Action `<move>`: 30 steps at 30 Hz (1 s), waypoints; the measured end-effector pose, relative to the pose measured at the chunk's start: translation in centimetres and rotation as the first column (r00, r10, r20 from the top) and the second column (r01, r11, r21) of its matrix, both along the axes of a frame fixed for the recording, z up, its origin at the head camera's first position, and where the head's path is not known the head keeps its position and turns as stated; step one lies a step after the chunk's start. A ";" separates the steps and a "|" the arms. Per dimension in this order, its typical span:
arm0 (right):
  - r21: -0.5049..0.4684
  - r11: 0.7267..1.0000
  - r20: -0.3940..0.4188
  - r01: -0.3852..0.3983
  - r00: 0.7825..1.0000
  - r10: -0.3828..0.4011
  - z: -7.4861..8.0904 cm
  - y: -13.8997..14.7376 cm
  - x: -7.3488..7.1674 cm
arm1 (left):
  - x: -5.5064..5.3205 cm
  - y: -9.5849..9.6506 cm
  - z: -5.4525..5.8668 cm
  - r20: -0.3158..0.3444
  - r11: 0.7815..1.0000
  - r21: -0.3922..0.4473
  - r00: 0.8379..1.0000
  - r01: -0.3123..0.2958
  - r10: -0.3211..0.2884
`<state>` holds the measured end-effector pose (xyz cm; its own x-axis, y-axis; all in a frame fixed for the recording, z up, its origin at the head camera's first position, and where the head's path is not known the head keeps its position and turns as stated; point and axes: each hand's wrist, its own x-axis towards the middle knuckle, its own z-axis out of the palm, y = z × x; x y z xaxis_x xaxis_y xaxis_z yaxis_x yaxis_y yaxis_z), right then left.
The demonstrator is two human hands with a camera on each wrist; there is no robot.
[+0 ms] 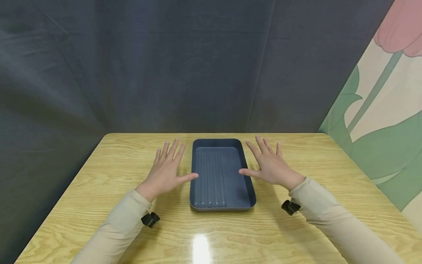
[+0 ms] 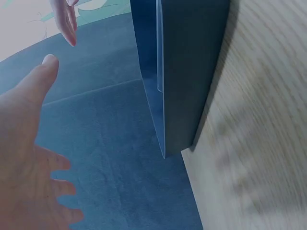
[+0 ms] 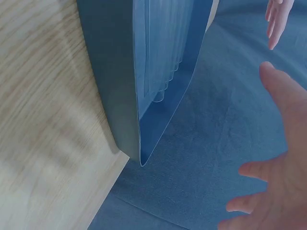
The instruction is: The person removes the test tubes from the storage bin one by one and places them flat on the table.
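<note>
The left hand (image 1: 163, 174) and right hand (image 1: 271, 167) hovered empty, fingers splayed, flanking the blue-grey tray (image 1: 236, 179) on the wooden table (image 1: 168, 242); its walls presumably kept the clear tubes (image 1: 210, 179), seemingly test tubes, from rolling.

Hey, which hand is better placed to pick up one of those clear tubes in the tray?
Probably the left hand: the clear tubes lie along its side of the tray, while bare tray floor lies toward the right hand. Both are open and empty.
</note>
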<state>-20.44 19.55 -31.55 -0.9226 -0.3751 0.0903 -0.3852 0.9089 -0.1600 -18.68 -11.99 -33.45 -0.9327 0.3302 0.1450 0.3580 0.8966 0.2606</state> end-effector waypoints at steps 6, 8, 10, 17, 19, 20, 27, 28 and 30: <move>-0.012 1.000 0.003 0.001 1.000 -0.001 0.3 -0.1 -0.1 | 0.1 0.2 0.4 0.009 1.000 0.001 1.000 0.010 -0.010; -0.010 1.000 -0.001 -0.001 1.000 0.001 0.4 -0.2 -0.1 | 0.1 0.3 0.5 0.016 1.000 0.007 1.000 0.015 -0.015; -0.011 1.000 -0.004 -0.003 1.000 0.003 0.5 -0.3 -0.1 | 0.1 0.3 0.5 0.025 1.000 0.011 0.999 0.020 -0.021; -0.010 1.000 -0.025 -0.010 1.000 0.010 1.0 -0.8 -0.2 | 0.3 0.4 0.2 0.042 0.996 0.022 0.996 0.083 -0.084; -0.003 1.000 -0.036 -0.014 0.999 0.013 1.0 -0.9 -0.2 | 0.4 0.5 0.0 0.054 0.994 0.024 0.993 0.108 -0.109; 0.000 1.000 -0.043 -0.017 0.999 0.017 1.1 -1.0 -0.3 | 0.4 0.5 -0.1 0.061 0.993 0.025 0.991 0.117 -0.118; 0.022 0.999 -0.106 -0.037 0.994 0.039 1.6 -1.7 -0.1 | 0.5 0.5 -1.0 0.085 0.988 0.017 0.985 0.151 -0.152; 0.024 0.999 -0.112 -0.038 0.993 0.040 1.6 -1.7 -0.1 | 0.5 0.5 -1.1 0.091 0.988 0.016 0.984 0.154 -0.155; 0.027 0.999 -0.122 -0.040 0.992 0.043 1.6 -1.9 0.0 | 0.4 0.6 -1.4 0.093 0.987 0.011 0.982 0.161 -0.161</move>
